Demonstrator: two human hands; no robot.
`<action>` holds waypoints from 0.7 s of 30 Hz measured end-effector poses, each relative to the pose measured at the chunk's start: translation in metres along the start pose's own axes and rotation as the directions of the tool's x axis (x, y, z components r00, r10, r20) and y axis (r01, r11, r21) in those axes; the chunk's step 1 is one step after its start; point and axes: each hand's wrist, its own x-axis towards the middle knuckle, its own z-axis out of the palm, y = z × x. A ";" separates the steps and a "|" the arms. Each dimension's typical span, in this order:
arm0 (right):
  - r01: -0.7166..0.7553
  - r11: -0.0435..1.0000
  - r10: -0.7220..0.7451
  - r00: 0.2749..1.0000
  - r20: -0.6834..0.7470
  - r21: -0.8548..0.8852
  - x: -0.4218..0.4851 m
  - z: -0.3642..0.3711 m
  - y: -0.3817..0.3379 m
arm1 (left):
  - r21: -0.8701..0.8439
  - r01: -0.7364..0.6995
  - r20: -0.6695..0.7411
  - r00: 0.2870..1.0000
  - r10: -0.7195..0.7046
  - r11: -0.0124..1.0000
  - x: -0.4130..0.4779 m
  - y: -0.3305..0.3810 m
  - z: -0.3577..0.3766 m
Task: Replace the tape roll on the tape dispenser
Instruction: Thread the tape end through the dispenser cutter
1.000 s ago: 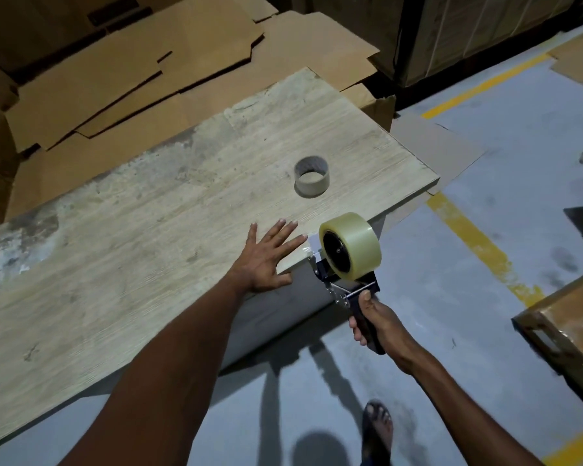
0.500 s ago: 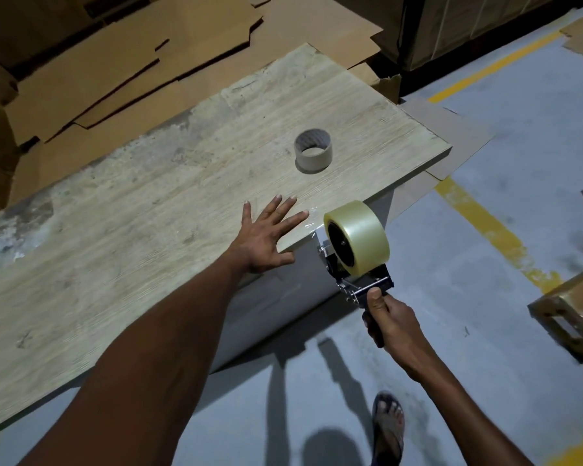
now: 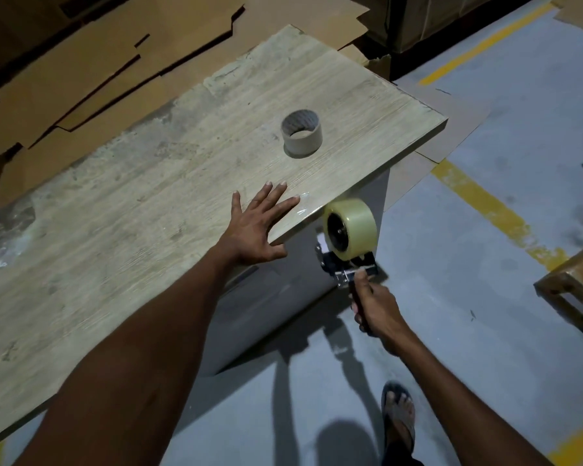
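The left hand (image 3: 254,227) lies spread flat on the surface (image 3: 122,223) by its edge, the right hand (image 3: 377,307) grips the dispenser (image 3: 349,267) with its clear roll (image 3: 349,227) just off that edge, and an empty core (image 3: 302,136), its inside print seemingly unreadable, stands farther back.
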 end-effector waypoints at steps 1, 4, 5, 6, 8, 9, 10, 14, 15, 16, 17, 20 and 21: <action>-0.075 0.995 0.077 0.997 -0.029 0.064 0.001 0.006 0.008 | 0.003 -0.005 -0.002 1.000 0.005 1.000 0.000 -0.001 0.000; -0.184 0.962 0.198 0.979 -0.055 0.201 0.010 0.027 0.011 | 0.016 -0.003 0.019 1.000 0.003 1.000 0.001 -0.002 -0.004; -0.183 0.957 0.201 0.978 -0.059 0.224 0.012 0.031 0.008 | 0.024 -0.001 0.022 1.000 0.000 1.000 0.001 -0.003 -0.004; -0.171 0.958 0.190 0.979 -0.067 0.231 0.013 0.032 0.005 | 0.030 0.004 0.026 1.000 -0.005 1.000 0.000 -0.002 -0.005; -0.141 0.965 0.163 0.983 -0.086 0.222 0.010 0.028 0.001 | 0.044 0.008 0.042 0.999 -0.010 0.999 0.001 -0.001 -0.006; -0.133 0.968 0.156 0.984 -0.092 0.211 0.007 0.022 0.001 | 0.049 0.010 0.046 0.999 -0.013 0.999 0.001 -0.001 -0.006; -0.131 0.971 0.152 0.984 -0.090 0.199 0.004 0.016 0.001 | 0.053 0.018 0.048 0.999 -0.020 0.998 0.001 0.000 -0.006; -0.184 0.953 0.204 0.977 -0.059 0.241 -0.008 -0.011 0.003 | 0.082 0.060 0.079 0.995 -0.066 0.995 0.003 0.005 -0.009; -0.204 0.943 0.223 0.974 -0.044 0.264 -0.010 -0.017 0.003 | 0.090 0.079 0.090 0.992 -0.087 0.993 0.003 0.006 -0.010; -0.222 0.931 0.239 0.971 -0.024 0.290 -0.014 -0.024 0.002 | 0.094 0.100 0.101 0.989 -0.109 0.991 0.003 0.008 -0.010; -0.237 0.917 0.248 0.969 0.006 0.320 -0.018 -0.031 0.000 | 0.094 0.123 0.111 0.985 -0.134 0.988 0.003 0.010 -0.011; -0.266 0.868 0.236 0.964 0.123 0.419 -0.036 -0.054 -0.016 | 0.100 0.192 0.163 0.965 -0.206 0.976 0.002 0.019 -0.013; -0.271 0.850 0.226 0.962 0.153 0.451 -0.043 -0.062 -0.023 | 0.098 0.205 0.190 0.957 -0.221 0.974 0.002 0.023 -0.015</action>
